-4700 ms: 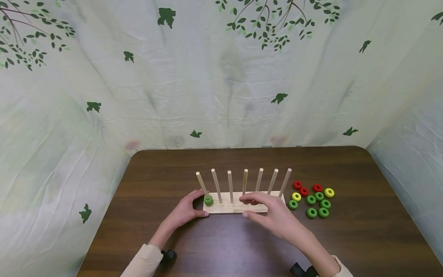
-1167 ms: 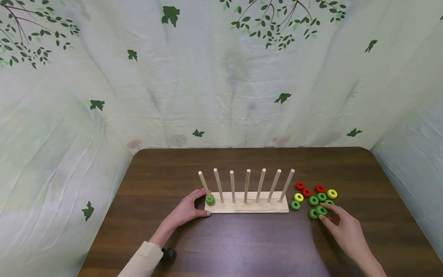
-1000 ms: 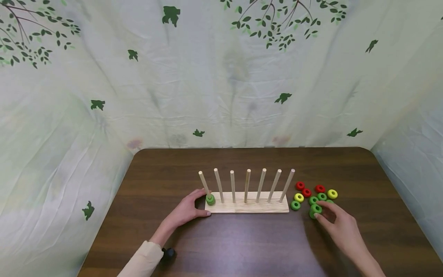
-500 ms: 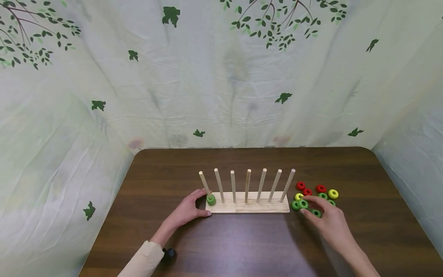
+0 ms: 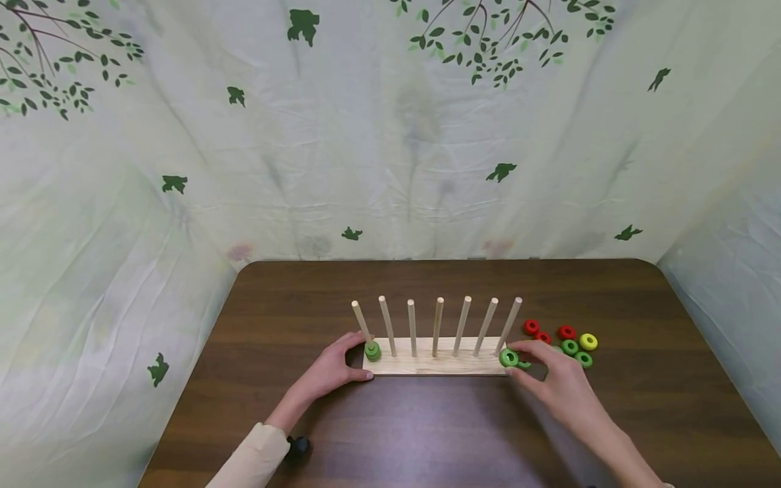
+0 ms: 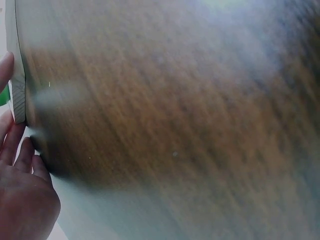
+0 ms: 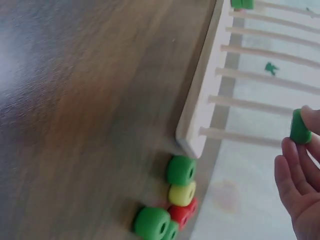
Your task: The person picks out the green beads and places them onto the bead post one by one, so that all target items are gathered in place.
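A pale wooden pegboard (image 5: pixel 439 367) with several upright pegs lies across the table. My left hand (image 5: pixel 329 369) holds its left end, thumb at the front corner and fingers behind. Green rings (image 5: pixel 373 354) are stacked on the leftmost peg. Between thumb and fingertips, my right hand (image 5: pixel 567 386) pinches a green ring (image 5: pixel 502 354) in front of the board's right end. The right wrist view shows this held ring (image 7: pixel 300 129) raised off the table, edge-on, near the pegs. In the left wrist view the board's end (image 6: pixel 18 100) sits between thumb and fingers.
Loose rings lie right of the board: red rings (image 5: pixel 566 327), a yellow ring (image 5: pixel 588 335) and several green ones (image 5: pixel 584 367). Some are hidden behind my right hand. The brown table (image 5: pixel 390 434) meets a leaf-printed cloth (image 5: pixel 390 135) at the back.
My right hand released nothing after leaving the board; it reached the loose rings, picked up a green one and carried it left to the board's right end. The left hand stayed in place.
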Demonstrator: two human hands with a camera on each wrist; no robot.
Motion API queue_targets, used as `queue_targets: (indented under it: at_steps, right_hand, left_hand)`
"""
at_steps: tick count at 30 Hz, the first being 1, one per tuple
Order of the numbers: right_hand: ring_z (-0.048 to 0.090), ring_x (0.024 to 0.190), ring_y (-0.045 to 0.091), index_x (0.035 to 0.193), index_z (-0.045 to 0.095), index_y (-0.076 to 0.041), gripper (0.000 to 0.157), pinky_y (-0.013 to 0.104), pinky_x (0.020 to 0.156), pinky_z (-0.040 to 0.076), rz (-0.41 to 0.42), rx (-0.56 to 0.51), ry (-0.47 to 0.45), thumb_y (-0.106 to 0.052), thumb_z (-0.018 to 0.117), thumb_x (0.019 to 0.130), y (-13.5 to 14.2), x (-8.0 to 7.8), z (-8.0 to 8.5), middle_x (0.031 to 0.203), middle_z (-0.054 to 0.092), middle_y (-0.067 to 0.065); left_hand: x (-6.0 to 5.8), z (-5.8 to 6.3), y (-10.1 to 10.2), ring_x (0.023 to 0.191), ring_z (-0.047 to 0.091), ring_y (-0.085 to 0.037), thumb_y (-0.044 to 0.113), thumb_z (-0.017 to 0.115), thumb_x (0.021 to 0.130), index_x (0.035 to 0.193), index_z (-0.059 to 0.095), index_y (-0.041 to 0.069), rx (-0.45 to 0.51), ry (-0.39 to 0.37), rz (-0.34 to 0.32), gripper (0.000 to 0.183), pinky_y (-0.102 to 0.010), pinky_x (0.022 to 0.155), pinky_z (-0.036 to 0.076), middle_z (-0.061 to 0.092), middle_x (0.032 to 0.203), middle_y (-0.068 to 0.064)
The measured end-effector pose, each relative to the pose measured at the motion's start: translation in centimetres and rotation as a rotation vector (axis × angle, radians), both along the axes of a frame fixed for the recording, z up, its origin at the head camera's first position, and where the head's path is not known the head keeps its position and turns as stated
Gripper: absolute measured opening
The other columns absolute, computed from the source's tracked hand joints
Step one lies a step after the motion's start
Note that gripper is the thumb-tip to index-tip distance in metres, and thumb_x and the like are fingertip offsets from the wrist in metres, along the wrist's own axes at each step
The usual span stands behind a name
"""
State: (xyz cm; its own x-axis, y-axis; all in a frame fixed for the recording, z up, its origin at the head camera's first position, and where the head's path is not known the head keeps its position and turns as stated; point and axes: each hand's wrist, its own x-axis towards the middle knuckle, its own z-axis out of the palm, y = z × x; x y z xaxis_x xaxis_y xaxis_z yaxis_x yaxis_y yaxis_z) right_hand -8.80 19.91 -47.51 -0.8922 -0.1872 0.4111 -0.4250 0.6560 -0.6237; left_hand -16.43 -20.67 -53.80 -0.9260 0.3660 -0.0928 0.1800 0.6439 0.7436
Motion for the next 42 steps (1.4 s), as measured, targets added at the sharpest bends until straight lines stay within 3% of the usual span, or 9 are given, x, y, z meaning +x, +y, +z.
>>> queue_targets:
  at_steps: [7, 25, 42]
  right_hand:
    - [0.063, 0.086, 0.007, 0.109, 0.07, -0.015, 0.043, 0.01, 0.077, 0.045, 0.131, 0.003, 0.065, -0.005, 0.087, 0.071, -1.6, -0.4, 1.0, 0.102, 0.067, -0.012]
    - [0.062, 0.107, 0.011, 0.118, 0.069, -0.017, 0.043, 0.018, 0.089, 0.046, 0.363, -0.031, 0.09, -0.007, 0.082, 0.079, -5.9, -1.5, 5.6, 0.117, 0.065, -0.007]
    - [0.06, 0.111, 0.013, 0.117, 0.068, -0.014, 0.039, 0.022, 0.091, 0.047, 0.496, -0.06, 0.2, -0.006, 0.081, 0.081, -9.7, -3.0, 9.9, 0.118, 0.064, -0.004]
  left_hand:
    - [0.0, 0.1, 0.0, 0.136, 0.04, -0.029, 0.024, 0.089, 0.072, 0.135, 0.059, 0.012, -0.012, -0.002, -0.001, 0.071, -0.049, 0.108, 0.033, 0.049, 0.143, -0.011]
    - [0.0, 0.4, 0.1, 0.135, 0.041, -0.031, 0.023, 0.088, 0.073, 0.135, 0.059, 0.01, -0.028, 0.017, -0.009, 0.07, -0.049, 0.108, 0.034, 0.049, 0.143, -0.013]
    - [0.0, -0.1, 0.0, 0.136, 0.04, -0.029, 0.026, 0.088, 0.072, 0.134, 0.059, 0.012, -0.012, 0.01, 0.003, 0.07, -0.049, 0.108, 0.033, 0.049, 0.144, -0.01]
